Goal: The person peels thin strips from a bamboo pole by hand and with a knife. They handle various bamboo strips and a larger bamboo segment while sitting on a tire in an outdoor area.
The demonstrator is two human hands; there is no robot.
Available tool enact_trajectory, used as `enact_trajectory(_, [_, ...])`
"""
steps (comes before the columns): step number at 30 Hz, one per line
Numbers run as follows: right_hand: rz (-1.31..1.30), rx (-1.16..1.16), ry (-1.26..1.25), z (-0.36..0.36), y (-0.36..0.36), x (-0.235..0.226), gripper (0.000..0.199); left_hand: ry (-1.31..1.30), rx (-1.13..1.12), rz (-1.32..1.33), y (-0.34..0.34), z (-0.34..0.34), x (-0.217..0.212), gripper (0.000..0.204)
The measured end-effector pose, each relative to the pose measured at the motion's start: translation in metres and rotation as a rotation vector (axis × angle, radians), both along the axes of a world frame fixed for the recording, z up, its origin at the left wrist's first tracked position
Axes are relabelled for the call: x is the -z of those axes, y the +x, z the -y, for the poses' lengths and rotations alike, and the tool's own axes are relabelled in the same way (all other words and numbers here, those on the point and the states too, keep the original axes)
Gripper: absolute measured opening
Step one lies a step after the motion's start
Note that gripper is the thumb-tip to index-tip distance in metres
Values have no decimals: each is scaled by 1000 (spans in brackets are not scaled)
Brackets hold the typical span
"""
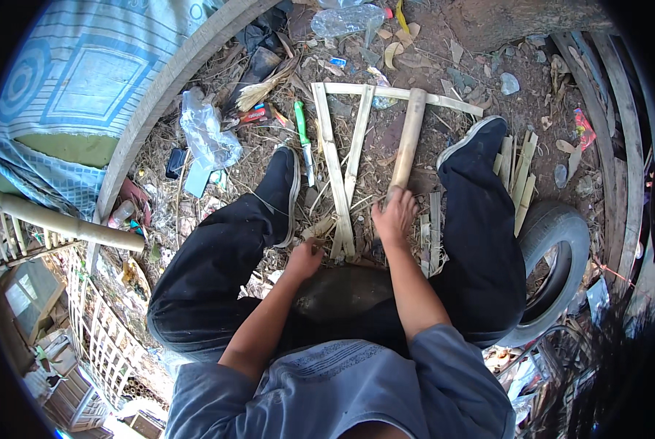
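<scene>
Littered dirt ground [444, 80] strewn with dry leaves, straw and plastic scraps; a seated person in dark trousers works between the feet, with an old tyre [554, 256] at the right knee. The right hand [394, 214] is closed around the near end of a thick wooden mallet [408, 139], which slants away across a frame of split bamboo slats [340, 168]. The left hand [305, 257] rests at the near ends of two slats that converge; whether it grips or merely steadies them cannot be told. A green-handled knife [303, 139] lies just beside the left shoe [283, 186]. Risk, as judged: a blow landing off-line could split a slat or strike the left fingers, which sit near the joint. The point where the slats meet is hidden behind the hands, loose strips by the right leg are partly covered, and the dark rounded object under the forearms is hard to identify
</scene>
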State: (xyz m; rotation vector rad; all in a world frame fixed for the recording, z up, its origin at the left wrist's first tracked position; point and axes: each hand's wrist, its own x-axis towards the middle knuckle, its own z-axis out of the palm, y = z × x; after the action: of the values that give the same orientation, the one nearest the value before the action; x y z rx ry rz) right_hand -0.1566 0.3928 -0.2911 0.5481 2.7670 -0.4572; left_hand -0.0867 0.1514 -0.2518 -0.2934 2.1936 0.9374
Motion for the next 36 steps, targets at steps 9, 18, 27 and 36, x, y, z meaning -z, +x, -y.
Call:
enact_trajectory(9, [573,-468,54,44,20,-4,59,-138,50,132,24,-55,81,35])
enact_trajectory(18, [471,-381,0,52,44,12,50,-55,133,112,32,-32,83,38])
enact_trajectory(27, [446,-231,-198,58,64,17,51,-112,160,130,23,-19,67,45])
enact_trajectory(36, [440,-181,-257,49,66,21,48,-127,97,165,21,-11,75,40])
